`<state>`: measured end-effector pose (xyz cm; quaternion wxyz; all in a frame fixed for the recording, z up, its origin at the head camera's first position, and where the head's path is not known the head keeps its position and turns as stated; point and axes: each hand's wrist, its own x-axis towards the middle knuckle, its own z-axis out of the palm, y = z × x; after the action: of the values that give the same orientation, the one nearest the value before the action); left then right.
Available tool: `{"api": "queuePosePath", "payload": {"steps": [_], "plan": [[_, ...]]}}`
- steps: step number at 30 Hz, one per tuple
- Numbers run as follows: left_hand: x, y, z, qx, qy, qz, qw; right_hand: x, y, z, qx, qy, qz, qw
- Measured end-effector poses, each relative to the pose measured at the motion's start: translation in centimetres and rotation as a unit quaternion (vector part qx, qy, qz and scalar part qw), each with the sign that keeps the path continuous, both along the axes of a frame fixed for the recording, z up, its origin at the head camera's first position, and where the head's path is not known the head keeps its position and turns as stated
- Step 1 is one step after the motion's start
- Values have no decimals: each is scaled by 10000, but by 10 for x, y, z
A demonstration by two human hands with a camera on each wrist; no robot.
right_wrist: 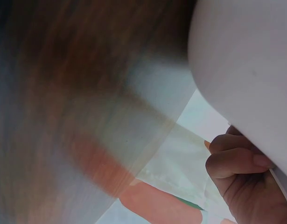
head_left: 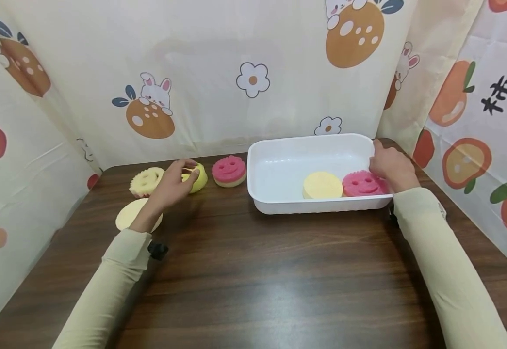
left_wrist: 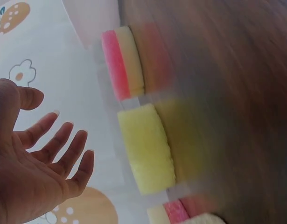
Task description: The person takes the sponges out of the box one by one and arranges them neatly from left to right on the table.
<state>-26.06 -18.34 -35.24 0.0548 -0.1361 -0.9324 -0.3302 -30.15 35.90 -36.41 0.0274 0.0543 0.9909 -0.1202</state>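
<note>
The left hand [head_left: 172,182] hovers with fingers spread wide and straight, palm open, just beside a yellow-green sponge [head_left: 197,177] that stands tilted on its edge on the dark wooden table [head_left: 253,276]; the left wrist view shows the open palm [left_wrist: 36,172] apart from that sponge [left_wrist: 147,149], not gripping it, though from the head view I cannot tell whether a fingertip brushes it. At about three o'clock from this sponge lies a pink smiley sponge [head_left: 229,170], face up, close by but apart. At nine o'clock of the hand lies a pale yellow smiley sponge [head_left: 147,181], and at seven o'clock, partly under the wrist, a plain pale yellow round sponge [head_left: 135,214]. At three o'clock across the table stands a white plastic tray [head_left: 279,150], well apart from the left hand. Inside it, against its near wall, a pale yellow round sponge [head_left: 322,185] and a second pink smiley sponge [head_left: 362,183] lie side by side, touching. The right hand [head_left: 390,165] grips the tray's right rim at the far corner, fingers curled over the edge; the right wrist view shows the curled fingers [right_wrist: 236,161] pressed against the white wall [right_wrist: 246,60]. A cartoon-printed curtain [head_left: 218,72] closes the scene at twelve o'clock.
</note>
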Motion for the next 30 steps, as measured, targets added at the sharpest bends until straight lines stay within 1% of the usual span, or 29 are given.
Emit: {"api": "queuePosePath", "payload": {"steps": [7, 12, 20, 27, 30], "plan": [[-3, 19, 5, 159, 52, -212, 9996, -2, 0, 1, -59, -92, -41, 9999], [-6, 31, 7, 229, 103, -391, 9989, -3, 0, 1, -63, -39, -27, 10000], [-10, 47, 8, 350, 67, -593, 9976, -4, 2, 1, -31, 47, -10, 10000], [-13, 61, 7, 451, -1, -623, 9970, -4, 3, -1, -72, 12, -16, 10000], [-13, 66, 6, 420, 70, -680, 9968, -1, 2, -1, -76, 26, 12, 10000]]}}
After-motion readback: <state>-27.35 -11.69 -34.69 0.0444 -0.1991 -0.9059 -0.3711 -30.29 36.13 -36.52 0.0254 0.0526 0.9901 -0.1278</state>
